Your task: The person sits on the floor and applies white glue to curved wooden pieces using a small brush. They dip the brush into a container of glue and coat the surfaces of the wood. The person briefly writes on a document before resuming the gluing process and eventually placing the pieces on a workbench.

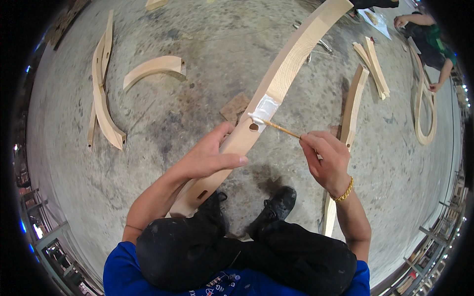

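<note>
A long curved wooden piece (pixel 289 64) slants from beside my left knee up to the top of the view. My left hand (pixel 215 155) is closed around its lower half, thumb across the near face, some fingers hidden behind. Between thumb and fingers, my right hand (pixel 323 160) pinches a thin wooden stick (pixel 284 129). The stick's white-coated tip touches the wood beside a dark oval hole (pixel 254 127). White glue-like paste (pixel 266 107) covers a band just above that hole. Lower down, a second slot (pixel 202 194) shows in the piece.
Curved wooden parts (pixel 101 98) and a short arched piece (pixel 153 68) lie on the concrete floor at left. Another wooden piece (pixel 354 101) and crossed strips (pixel 374 69) lie at right. Metal tools (pixel 323 47) lie behind the wood. At far right another person (pixel 437 47) handles a looped wooden frame (pixel 425 116).
</note>
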### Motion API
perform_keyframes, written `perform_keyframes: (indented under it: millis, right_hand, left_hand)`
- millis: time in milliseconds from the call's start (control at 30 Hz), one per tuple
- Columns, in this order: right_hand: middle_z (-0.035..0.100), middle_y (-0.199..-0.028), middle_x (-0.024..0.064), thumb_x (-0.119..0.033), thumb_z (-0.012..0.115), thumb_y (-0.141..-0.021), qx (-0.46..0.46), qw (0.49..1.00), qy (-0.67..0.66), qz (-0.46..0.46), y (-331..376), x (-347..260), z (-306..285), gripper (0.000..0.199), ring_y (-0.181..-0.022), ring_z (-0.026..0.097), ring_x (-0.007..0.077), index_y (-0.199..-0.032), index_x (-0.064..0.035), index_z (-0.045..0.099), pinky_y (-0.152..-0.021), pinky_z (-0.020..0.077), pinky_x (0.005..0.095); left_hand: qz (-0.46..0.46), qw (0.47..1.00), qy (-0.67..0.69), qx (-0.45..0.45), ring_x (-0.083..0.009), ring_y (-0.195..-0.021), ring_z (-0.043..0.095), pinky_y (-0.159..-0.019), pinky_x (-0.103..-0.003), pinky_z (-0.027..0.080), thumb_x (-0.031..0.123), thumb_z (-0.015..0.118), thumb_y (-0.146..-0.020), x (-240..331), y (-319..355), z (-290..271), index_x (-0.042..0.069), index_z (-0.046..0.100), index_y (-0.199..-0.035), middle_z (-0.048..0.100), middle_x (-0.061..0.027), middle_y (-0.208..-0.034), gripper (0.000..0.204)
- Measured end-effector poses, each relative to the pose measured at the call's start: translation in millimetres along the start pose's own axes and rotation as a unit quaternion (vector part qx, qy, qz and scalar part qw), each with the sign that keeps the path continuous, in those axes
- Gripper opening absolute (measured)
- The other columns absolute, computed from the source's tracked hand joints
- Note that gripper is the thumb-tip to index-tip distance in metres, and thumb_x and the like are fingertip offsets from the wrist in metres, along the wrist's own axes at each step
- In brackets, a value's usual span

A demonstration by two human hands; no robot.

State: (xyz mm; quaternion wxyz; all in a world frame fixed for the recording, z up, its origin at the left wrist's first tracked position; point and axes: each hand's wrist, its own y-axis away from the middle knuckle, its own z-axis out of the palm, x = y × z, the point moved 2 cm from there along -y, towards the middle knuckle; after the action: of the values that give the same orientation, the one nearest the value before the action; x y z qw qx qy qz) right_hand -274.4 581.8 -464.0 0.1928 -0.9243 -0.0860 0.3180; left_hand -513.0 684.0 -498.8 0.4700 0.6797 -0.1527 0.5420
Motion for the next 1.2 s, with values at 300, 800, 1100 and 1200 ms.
perform_keyframes:
  millis: [300,800,1100,1200]
  right_hand:
    - [0.064,-0.08,0.0111,0.003,0.068,-0.076,0.007,0.999,0.007,0.034,1.4,4.8,-7.2,0.017,-0.068,0.062,0.0265,-0.09,-0.004,0.063,-0.057,0.0498,0.0323]
    - [0.064,-0.081,0.0114,0.001,0.068,-0.077,0.002,0.999,0.019,0.039,4.0,9.7,-3.1,0.016,-0.066,0.063,0.026,-0.091,-0.0034,0.063,-0.056,0.0493,0.0324]
    - [0.062,-0.079,0.0096,0.0,0.067,-0.077,-0.068,0.996,0.05,0.0,5.5,0.1,-8.3,0.015,-0.065,0.062,0.0246,-0.091,-0.0047,0.063,-0.055,0.0494,0.0331]
    - [0.057,-0.073,0.0076,-0.003,0.065,-0.075,-0.109,0.982,0.15,-0.034,-14.7,-11.1,-16.7,0.012,-0.062,0.06,0.0218,-0.086,-0.0058,0.06,-0.053,0.0485,0.0322]
  left_hand:
    - [0.0,1.0,-0.001,0.002,-0.013,-0.081,0.056,-0.071,-0.028,0.046,0.028,0.072,-0.075,-7.6,-0.6,-2.2,0.0,0.043,-0.119,0.055,-0.008,-0.093,0.06]
    - [-0.018,0.999,0.03,-0.019,-0.0135,-0.077,0.057,-0.069,-0.028,0.047,0.026,0.072,-0.075,-14.8,-5.0,-1.7,0.0,0.042,-0.122,0.057,-0.0073,-0.089,0.061]
    - [-0.007,0.999,-0.046,0.018,-0.0172,-0.094,0.053,-0.081,-0.031,0.044,0.027,0.072,-0.075,-12.5,-11.2,-3.6,-0.002,0.044,-0.121,0.054,-0.0128,-0.103,0.062]
    - [0.008,0.997,-0.059,0.048,-0.0179,-0.092,0.054,-0.081,-0.032,0.045,0.03,0.071,-0.076,-19.1,-14.7,-2.9,-0.004,0.044,-0.12,0.054,-0.0126,-0.101,0.062]
